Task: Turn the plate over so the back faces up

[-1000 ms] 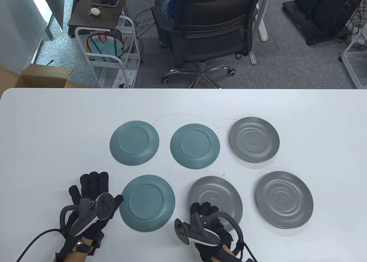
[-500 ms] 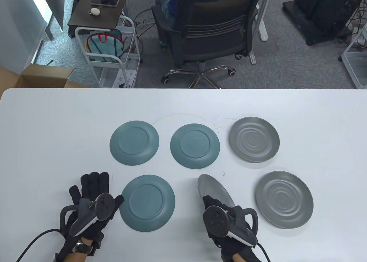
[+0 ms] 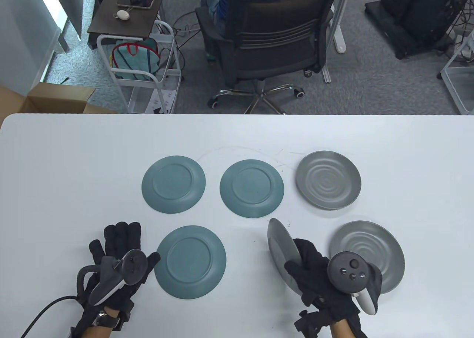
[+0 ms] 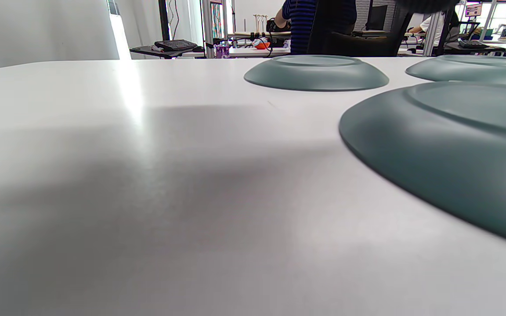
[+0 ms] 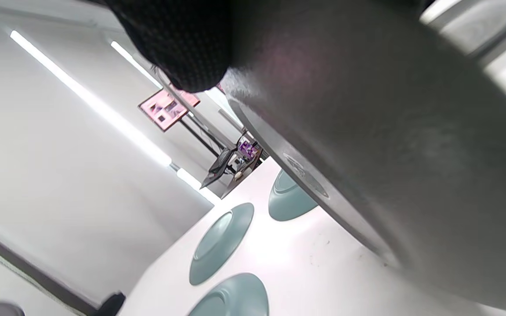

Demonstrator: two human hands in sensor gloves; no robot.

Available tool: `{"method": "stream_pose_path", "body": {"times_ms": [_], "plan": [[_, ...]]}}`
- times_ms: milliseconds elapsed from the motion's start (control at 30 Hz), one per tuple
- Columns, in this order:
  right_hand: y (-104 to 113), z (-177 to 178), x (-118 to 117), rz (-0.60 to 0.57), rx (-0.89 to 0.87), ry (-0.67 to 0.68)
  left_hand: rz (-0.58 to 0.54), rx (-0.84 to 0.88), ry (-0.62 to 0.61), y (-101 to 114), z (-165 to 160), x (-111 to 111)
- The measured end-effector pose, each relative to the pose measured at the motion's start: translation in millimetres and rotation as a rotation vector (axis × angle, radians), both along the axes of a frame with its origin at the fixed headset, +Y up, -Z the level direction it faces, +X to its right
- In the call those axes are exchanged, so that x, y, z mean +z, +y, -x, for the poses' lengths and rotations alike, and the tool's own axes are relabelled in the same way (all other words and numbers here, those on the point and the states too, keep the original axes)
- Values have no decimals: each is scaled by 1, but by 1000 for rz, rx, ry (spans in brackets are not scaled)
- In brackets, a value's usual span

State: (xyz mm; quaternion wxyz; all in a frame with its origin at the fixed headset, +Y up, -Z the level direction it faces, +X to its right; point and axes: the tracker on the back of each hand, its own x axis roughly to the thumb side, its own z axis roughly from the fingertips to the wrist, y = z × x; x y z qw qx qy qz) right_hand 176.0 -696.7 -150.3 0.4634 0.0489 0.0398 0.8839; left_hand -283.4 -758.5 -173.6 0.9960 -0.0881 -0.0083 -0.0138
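My right hand grips a grey plate by its near edge and holds it tilted up on edge above the table, its back turned to the left. In the right wrist view the plate's back fills the frame, with a gloved finger on it. My left hand rests flat on the table to the left of a teal plate, fingers spread, holding nothing. Two grey plates lie face up on the right. Three teal plates lie back up, two of them in the far row.
The white table runs the width of the table view. The left wrist view shows the near teal plate and a far one low over the tabletop. An office chair and a cart stand beyond the far edge.
My right hand has lifted the near grey plate off the table, turned it up on edge and moved it right, toward the grey plate beside it. My left hand has not moved.
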Motion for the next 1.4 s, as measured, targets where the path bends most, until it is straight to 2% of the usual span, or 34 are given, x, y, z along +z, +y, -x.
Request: {"method": "stream_pose_path", "body": {"times_ms": [100, 300, 667, 800, 1100, 1233, 1400], "plan": [[-10, -10, -5, 38, -79, -32, -1, 2, 1, 0, 0, 0], [-30, -19, -14, 145, -92, -74, -1, -5, 4, 0, 0, 0], [-67, -21, -17, 352, 87, -146, -11, -1, 14, 2, 3, 0], [-76, -21, -16, 381, 138, -156, -9, -1, 14, 2, 3, 0], [-88, -20, -18, 442, 221, -165, -10, -3, 7, 3, 3, 2], [-86, -19, -20, 456, 242, -170, -7, -7, 7, 2, 3, 2], [-80, -9, -20, 438, 348, -166, 6, -11, 9, 0, 2, 1]]}}
